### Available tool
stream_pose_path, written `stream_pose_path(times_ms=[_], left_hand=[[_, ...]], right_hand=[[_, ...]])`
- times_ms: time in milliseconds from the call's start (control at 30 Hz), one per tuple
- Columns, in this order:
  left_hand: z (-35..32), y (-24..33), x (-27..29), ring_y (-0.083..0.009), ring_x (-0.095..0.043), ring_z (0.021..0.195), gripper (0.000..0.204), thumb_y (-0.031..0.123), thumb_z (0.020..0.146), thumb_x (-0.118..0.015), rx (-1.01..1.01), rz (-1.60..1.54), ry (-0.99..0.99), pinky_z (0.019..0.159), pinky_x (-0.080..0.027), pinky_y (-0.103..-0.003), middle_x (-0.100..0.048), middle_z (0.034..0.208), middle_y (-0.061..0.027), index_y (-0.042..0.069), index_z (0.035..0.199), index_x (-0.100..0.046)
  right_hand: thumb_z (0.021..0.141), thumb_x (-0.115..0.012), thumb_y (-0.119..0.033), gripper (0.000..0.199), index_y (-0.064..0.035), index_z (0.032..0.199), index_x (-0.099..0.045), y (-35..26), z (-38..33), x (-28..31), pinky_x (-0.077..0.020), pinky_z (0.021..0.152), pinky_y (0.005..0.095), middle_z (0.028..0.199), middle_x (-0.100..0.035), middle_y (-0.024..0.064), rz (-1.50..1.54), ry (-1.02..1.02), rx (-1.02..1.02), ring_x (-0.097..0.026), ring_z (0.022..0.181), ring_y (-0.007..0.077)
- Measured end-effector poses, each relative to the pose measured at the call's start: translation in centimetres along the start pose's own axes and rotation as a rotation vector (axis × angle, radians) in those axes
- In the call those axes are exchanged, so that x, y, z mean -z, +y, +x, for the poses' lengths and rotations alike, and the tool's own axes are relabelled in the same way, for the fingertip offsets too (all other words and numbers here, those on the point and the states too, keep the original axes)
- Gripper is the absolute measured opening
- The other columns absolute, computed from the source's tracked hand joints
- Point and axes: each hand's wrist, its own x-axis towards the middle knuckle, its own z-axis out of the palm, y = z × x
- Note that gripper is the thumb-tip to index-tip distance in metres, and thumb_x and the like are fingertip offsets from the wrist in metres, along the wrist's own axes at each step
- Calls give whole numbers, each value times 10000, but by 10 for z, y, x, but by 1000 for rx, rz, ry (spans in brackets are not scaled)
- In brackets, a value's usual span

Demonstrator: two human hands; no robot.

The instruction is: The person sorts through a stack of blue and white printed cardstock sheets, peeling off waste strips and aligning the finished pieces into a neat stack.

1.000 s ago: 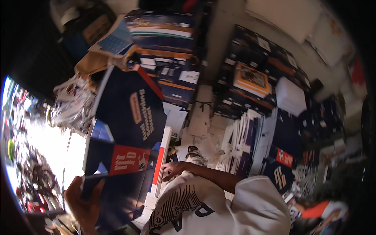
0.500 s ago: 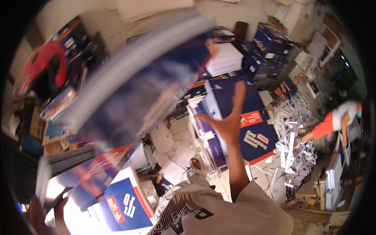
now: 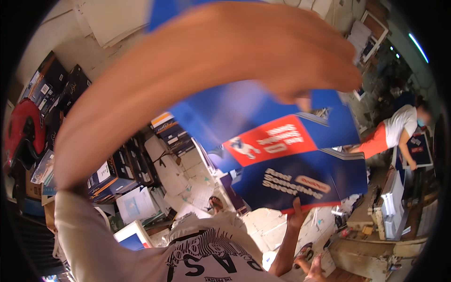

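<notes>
A large blue-and-red printed sheet (image 3: 263,183) with white lettering is in front of me, right of centre. My left arm sweeps across the upper part of the view. My left hand (image 3: 314,56) is curled over the sheet's upper part. Its fingers are bent and closed, but what they hold is hidden. My right hand (image 3: 296,217) grips the sheet's lower edge, thumb on the printed face. More blue shows above my left arm; whether it belongs to the same sheet I cannot tell.
Dark blue boxes (image 3: 47,89) and a red helmet (image 3: 24,127) stand at left. Several boxes (image 3: 117,171) lie beyond my left elbow. At right, a person (image 3: 399,129) in red shorts bends beside stacked boards (image 3: 393,204). Paper scraps (image 3: 345,207) litter the floor.
The blurred printed stack raised at left is gone from there. My left arm now reaches across to the right. My right hand, open before, has moved lower and closed on the sheet's edge.
</notes>
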Motion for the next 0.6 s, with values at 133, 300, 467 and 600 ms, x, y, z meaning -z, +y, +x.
stream_pose_path(times_ms=[133, 300, 467, 600], left_hand=[[128, -38, -30, -345, -575, 1179, 678, 431, 733, -808, -65, 6, -360, 942, -496, -478, -569, 1289, -99, 140, 1293, -561], [182, -66, -116, -367, -610, 1117, 644, 403, 690, -833, -38, -25, -460, 906, -501, -501, -634, 1187, -137, 83, 1209, -625], [166, -64, -125, -346, -656, 1026, 482, 108, 739, -652, 197, 17, -327, 816, -541, -465, -668, 1110, -136, 135, 1218, -607], [59, -29, -95, -343, -666, 957, 375, 76, 746, -641, 434, -342, 14, 795, -538, -442, -675, 1035, -153, 72, 1120, -610]], right_hand=[[807, -740, 8, 773, -18, 1451, -314, -24, 13, -16, -516, 979, 388, 1320, -505, 141, 88, 53, 74, -567, 1149, 252], [822, -752, -34, 679, 49, 1386, -383, -4, 28, 5, -558, 928, 370, 1240, -563, 160, 114, 95, -45, -610, 1087, 251], [816, -788, -74, 570, 66, 1292, -505, 85, 27, 36, -546, 885, 358, 1208, -604, 135, 38, 212, -327, -632, 1034, 235], [844, -781, -153, 474, 56, 1222, -583, 95, 22, 33, -537, 839, 311, 1137, -650, 100, -191, 289, -540, -643, 979, 198]])
